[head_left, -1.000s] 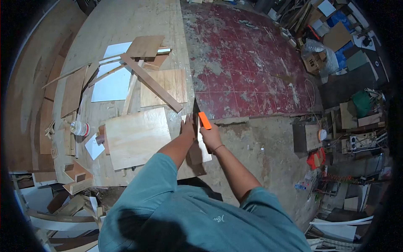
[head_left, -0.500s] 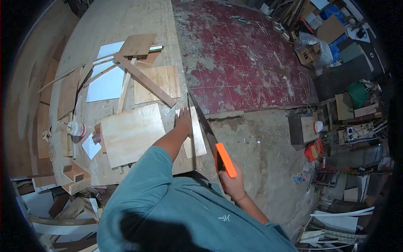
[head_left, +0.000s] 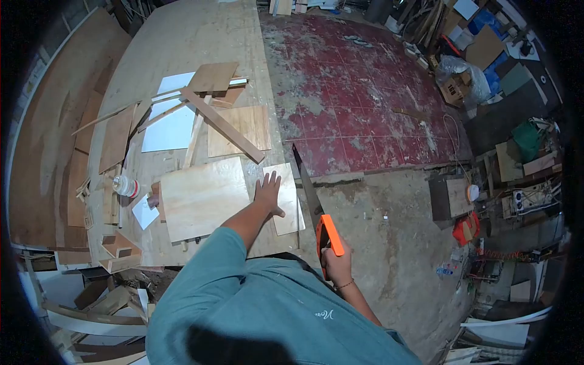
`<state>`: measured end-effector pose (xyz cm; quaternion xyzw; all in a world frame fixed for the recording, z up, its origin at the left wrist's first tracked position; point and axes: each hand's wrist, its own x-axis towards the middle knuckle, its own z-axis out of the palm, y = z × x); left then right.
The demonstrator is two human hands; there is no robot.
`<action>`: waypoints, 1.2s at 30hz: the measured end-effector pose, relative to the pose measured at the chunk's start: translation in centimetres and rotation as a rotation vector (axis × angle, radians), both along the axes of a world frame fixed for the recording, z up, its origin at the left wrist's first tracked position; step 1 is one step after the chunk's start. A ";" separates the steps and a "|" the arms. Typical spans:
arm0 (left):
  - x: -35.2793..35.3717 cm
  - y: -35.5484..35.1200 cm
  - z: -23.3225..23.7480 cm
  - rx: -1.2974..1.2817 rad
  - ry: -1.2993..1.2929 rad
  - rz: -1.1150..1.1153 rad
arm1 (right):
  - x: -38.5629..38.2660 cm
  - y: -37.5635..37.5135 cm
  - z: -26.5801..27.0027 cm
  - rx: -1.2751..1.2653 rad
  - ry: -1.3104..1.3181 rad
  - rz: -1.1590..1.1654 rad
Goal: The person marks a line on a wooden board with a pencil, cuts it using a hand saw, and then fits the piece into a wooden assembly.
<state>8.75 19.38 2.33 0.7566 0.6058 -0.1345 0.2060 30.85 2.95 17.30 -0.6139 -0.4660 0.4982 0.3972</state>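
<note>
My left hand lies on a narrow pale wooden board at the table's right edge, with fingers spread and the thumb out to the side. In my right hand is a handsaw, gripped by its orange and black handle. Its dark blade points away from me, just to the right of the board and the table edge, apparently apart from the wood. A wider plywood panel lies to the left of my left hand.
On the worktable are a long wooden strip, a square wood panel, a white sheet and a white tub. A tiled red floor lies to the right. Clutter, including a cardboard box, lines the far right.
The saw has shifted right, off the table edge. My left hand has spread its fingers and thumb on the narrow board. The whole view has moved slightly.
</note>
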 end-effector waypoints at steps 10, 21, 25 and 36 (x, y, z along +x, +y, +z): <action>-0.1 0.6 -0.5 0.010 0.027 -0.079 | -0.1 -0.4 0.2 -0.141 0.010 0.027; 1.2 2.7 -0.7 -0.036 -0.016 -0.021 | -1.0 0.0 2.5 -0.153 -0.052 0.135; 1.5 2.9 -0.9 -0.041 -0.001 0.005 | -1.5 -0.1 3.9 -0.258 -0.017 0.131; 1.8 3.5 -3.7 -0.002 0.051 0.019 | -1.4 -2.2 7.9 -0.148 -0.033 0.126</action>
